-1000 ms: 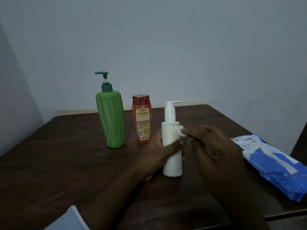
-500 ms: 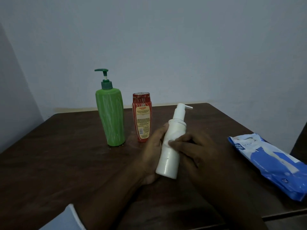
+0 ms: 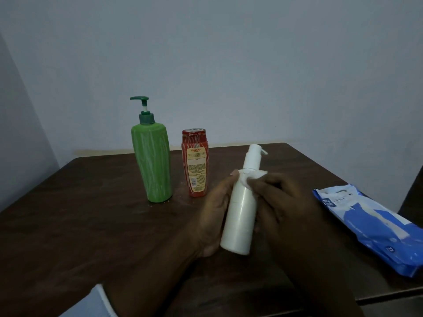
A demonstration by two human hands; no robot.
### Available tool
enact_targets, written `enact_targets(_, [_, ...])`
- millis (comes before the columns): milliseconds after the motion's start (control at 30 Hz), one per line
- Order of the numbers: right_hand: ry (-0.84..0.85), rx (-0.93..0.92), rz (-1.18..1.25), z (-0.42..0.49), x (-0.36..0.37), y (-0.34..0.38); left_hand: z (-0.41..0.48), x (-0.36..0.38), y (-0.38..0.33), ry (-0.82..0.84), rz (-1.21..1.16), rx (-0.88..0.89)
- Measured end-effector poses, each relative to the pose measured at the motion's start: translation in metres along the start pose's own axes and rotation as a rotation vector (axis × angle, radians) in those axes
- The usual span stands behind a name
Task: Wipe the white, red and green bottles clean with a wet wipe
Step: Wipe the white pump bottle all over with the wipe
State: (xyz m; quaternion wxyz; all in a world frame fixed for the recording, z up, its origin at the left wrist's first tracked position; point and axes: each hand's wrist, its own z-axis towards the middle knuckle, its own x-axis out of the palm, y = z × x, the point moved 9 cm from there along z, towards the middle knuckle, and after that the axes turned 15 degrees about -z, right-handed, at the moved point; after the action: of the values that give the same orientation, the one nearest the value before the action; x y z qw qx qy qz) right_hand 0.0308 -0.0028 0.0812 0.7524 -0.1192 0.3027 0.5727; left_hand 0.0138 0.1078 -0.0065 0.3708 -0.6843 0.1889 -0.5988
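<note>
Counted three bottles, one wet wipe, one wipe pack and two hands over one dark wooden surface [image 3: 80, 213]. Found the green bottle [image 3: 152, 165], with its pump head, standing upright toward the far left of the surface, and the red bottle [image 3: 195, 165] upright just beside it on the right, apart from it. Saw the white bottle [image 3: 241, 213] nearer, between the two hands, tilted with its pump top leaning away and to the right. Could not tell any contact between its base and the surface. Noted the left hand [image 3: 215, 213] cradling the bottle from its left side, fingers [image 3: 234, 173] curled round the body, one tip showing at the shoulder. Noted the right hand [image 3: 286, 202] on the opposite side, fingers bent and pinching the bunched wet wipe [image 3: 256, 176] against the bottle's shoulder below the pump. Spotted the blue and white wipe pack [image 3: 370, 223] lying flat near the right edge, well apart from the bottles. Glimpsed a pale sleeve [image 3: 91, 303] at the bottom left.
</note>
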Motion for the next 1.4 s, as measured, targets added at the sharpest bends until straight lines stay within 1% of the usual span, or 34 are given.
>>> enact_targets(67, [0.081, 0.010, 0.086, 0.001, 0.009, 0.005, 0.000, -0.002, -0.003, -0.019, -0.023, 0.002])
enact_targets(133, [0.163, -0.110, 0.065, 0.000, 0.013, 0.021, 0.001, -0.010, -0.008, -0.059, -0.040, 0.024])
enact_targets(200, [0.348, -0.249, 0.054, -0.008, 0.020, 0.035, 0.002, -0.014, -0.010, -0.085, -0.058, 0.016])
enact_targets(267, [0.555, -0.335, 0.061, -0.017, 0.026, 0.039, 0.003, -0.012, -0.005, -0.068, -0.101, -0.029])
enact_targets(300, [0.596, -0.342, 0.104, -0.019, 0.023, 0.038, 0.003, -0.010, -0.003, -0.056, -0.135, -0.048])
enact_targets(333, [0.544, -0.314, 0.177, -0.015, 0.013, 0.036, 0.003, -0.007, -0.003, -0.044, -0.167, -0.054])
enact_targets(400, [0.301, -0.164, 0.351, -0.003, -0.016, 0.020, 0.004, -0.002, -0.007, -0.029, -0.205, -0.031])
enact_targets(467, [0.065, -0.003, 0.405, 0.003, -0.039, -0.003, 0.004, 0.003, -0.014, -0.008, -0.274, 0.010])
enact_targets(533, [-0.135, 0.135, 0.350, 0.002, -0.053, -0.021, 0.004, 0.002, -0.018, -0.018, -0.374, 0.029])
enact_targets(600, [-0.269, 0.223, 0.232, -0.001, -0.061, -0.028, 0.007, 0.000, -0.018, -0.002, -0.455, 0.009])
enact_targets(633, [-0.313, 0.234, 0.171, -0.003, -0.062, -0.027, 0.009, -0.003, -0.017, 0.000, -0.476, -0.006])
enact_targets(700, [-0.359, 0.183, 0.081, -0.006, -0.059, -0.017, 0.014, -0.007, -0.015, 0.014, -0.483, -0.010])
enact_targets(767, [-0.363, 0.063, 0.034, -0.007, -0.053, 0.003, 0.011, -0.001, -0.014, 0.052, -0.498, -0.014])
enact_targets(867, [-0.310, -0.100, 0.008, -0.006, -0.039, 0.028, 0.006, 0.007, -0.010, 0.116, -0.553, -0.037])
enact_targets(900, [-0.296, -0.129, -0.012, -0.006, -0.035, 0.032, 0.005, 0.008, -0.009, 0.138, -0.564, -0.044])
enact_targets(1000, [-0.242, -0.178, -0.071, -0.004, -0.030, 0.038, 0.006, 0.004, -0.012, 0.131, -0.577, -0.023])
enact_targets(1067, [-0.155, -0.227, -0.084, -0.003, -0.024, 0.041, 0.007, 0.003, -0.012, 0.100, -0.573, -0.019])
enact_targets(1167, [0.048, -0.288, -0.059, -0.003, -0.011, 0.034, 0.008, -0.001, -0.011, 0.008, -0.548, 0.005])
enact_targets(1233, [0.145, -0.299, -0.117, -0.003, -0.008, 0.024, 0.008, -0.002, -0.013, -0.041, -0.505, 0.032])
enact_targets(1267, [0.158, -0.286, -0.144, -0.003, -0.011, 0.018, 0.008, -0.003, -0.015, -0.059, -0.490, 0.049])
enact_targets(1333, [0.135, -0.201, -0.144, 0.000, -0.023, 0.004, 0.007, -0.005, -0.022, -0.086, -0.415, 0.090])
enact_targets(1400, [0.067, -0.108, -0.104, 0.003, -0.038, -0.010, 0.009, -0.013, -0.027, -0.113, -0.275, 0.145])
